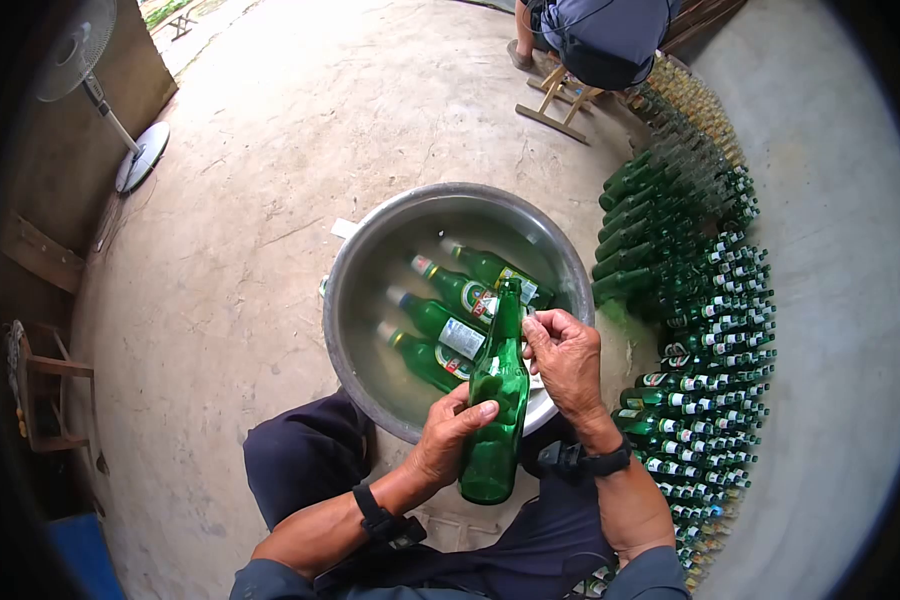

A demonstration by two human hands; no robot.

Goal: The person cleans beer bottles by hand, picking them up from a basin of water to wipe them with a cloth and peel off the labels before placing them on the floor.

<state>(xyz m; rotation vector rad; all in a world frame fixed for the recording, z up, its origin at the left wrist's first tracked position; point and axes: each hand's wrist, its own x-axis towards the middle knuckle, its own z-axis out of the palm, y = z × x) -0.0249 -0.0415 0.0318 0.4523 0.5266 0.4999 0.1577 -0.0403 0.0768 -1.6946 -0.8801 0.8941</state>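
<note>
A green glass bottle [491, 462] is tilted over the near rim of a wide metal basin [342, 365], its neck pointing away from me. My left hand [444, 438] is wrapped round its body, thumb across the front. Beside the neck, my right hand [570, 362] is closed in a pinch; a pale scrap shows at its fingertips, too small to name. In the basin's cloudy water lie several labelled green beer bottles [432, 318]. The held bottle shows no label on the side facing me.
Rows of stacked green bottles [705, 380] line the wall at right. At the back, a person [605, 40] sits on a wooden stool [553, 115]. A standing fan [142, 158] is far left, with a wooden chair [58, 368] nearer on that side.
</note>
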